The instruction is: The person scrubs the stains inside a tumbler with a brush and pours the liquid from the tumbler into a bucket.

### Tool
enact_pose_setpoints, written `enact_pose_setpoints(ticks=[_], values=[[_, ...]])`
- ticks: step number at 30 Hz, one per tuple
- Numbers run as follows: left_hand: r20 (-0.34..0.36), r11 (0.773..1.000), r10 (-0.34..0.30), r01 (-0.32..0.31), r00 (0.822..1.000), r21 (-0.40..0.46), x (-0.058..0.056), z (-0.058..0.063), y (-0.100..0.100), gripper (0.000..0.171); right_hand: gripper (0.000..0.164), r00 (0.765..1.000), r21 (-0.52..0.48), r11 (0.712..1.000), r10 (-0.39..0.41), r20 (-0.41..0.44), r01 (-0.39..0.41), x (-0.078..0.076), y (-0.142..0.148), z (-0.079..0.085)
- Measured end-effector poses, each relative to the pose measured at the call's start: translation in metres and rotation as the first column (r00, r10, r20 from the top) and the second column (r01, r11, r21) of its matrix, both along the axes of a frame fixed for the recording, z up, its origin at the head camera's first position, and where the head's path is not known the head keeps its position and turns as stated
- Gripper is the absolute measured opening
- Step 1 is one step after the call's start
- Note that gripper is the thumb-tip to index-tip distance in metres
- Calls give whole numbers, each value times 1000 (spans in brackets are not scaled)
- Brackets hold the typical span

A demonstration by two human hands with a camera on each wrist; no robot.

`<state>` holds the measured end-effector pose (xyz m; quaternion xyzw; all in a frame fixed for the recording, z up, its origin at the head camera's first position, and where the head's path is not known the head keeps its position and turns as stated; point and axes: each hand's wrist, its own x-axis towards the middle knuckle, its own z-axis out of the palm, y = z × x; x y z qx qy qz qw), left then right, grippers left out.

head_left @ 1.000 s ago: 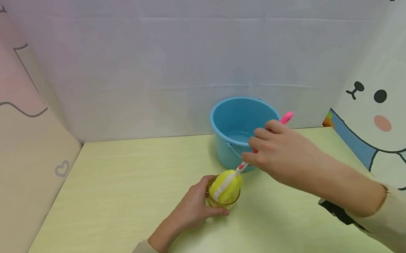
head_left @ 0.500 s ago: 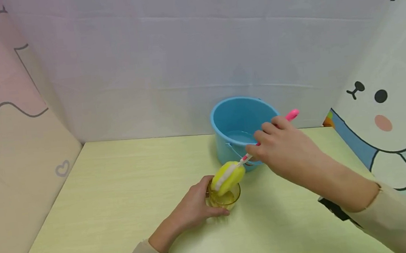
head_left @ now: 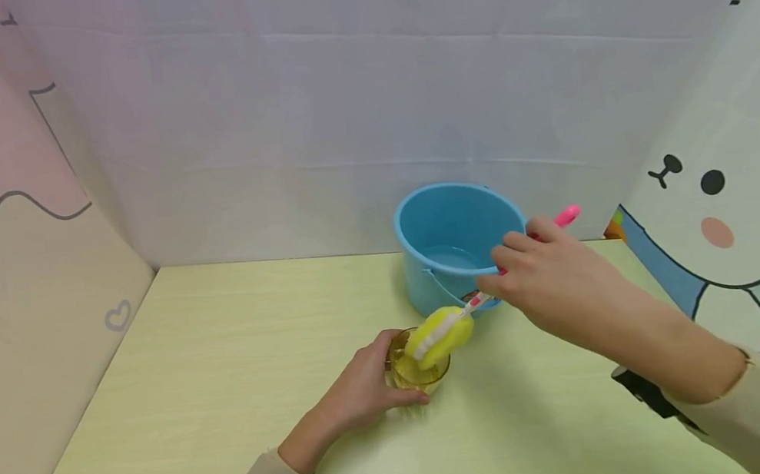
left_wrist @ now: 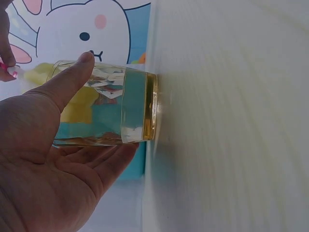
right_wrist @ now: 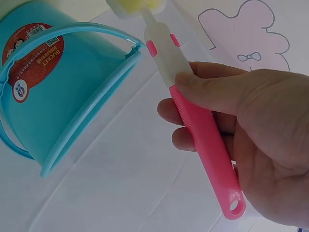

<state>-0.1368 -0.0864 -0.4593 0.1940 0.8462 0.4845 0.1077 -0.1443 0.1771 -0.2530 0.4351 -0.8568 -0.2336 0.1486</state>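
Note:
My left hand (head_left: pixel 370 381) grips a clear amber-tinted glass cup (left_wrist: pixel 108 104) that stands upright on the table, thumb on one side and fingers on the other. My right hand (head_left: pixel 558 280) holds the pink handle (right_wrist: pixel 207 150) of a sponge cup brush, its thumb lying along the white neck. The brush's yellow and white sponge head (head_left: pixel 441 336) slants down into the cup's mouth, its upper part sticking out over the rim. Through the glass in the left wrist view the sponge's yellow tip shows inside.
A blue bucket (head_left: pixel 419 279) with a little water in it stands just behind the cup, against the back wall sheet (head_left: pixel 271 125). Its handle hangs down on the front side. The pale yellow table (head_left: pixel 224 346) stretches out to the left.
My right hand has drawn the brush to the right and partly up out of the cup, then lowered it slightly. My left hand and the cup have stayed in place.

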Motion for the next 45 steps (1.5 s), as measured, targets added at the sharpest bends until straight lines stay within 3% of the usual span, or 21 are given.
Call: enact_pose_setpoints(ticks=[13,20,31,45], values=[[-9,1000,4,-5,1000,-11,0,-1,0,91,43,999,20,1000,15,32,-16,9,3,6],[-7,1000,7,-7,1000,-6,1,0,1,91,46,997,2,998,61,52,-61,9,3,6],[1,1000,7,-7,1000,1,0,0,1,91,36,992,28,992,119,46,-120,6,-2,4],[17,1000,-5,5,1000,19,-1,-3,1,89,32,990,-7,991,136,38,-136,-3,-6,-9]])
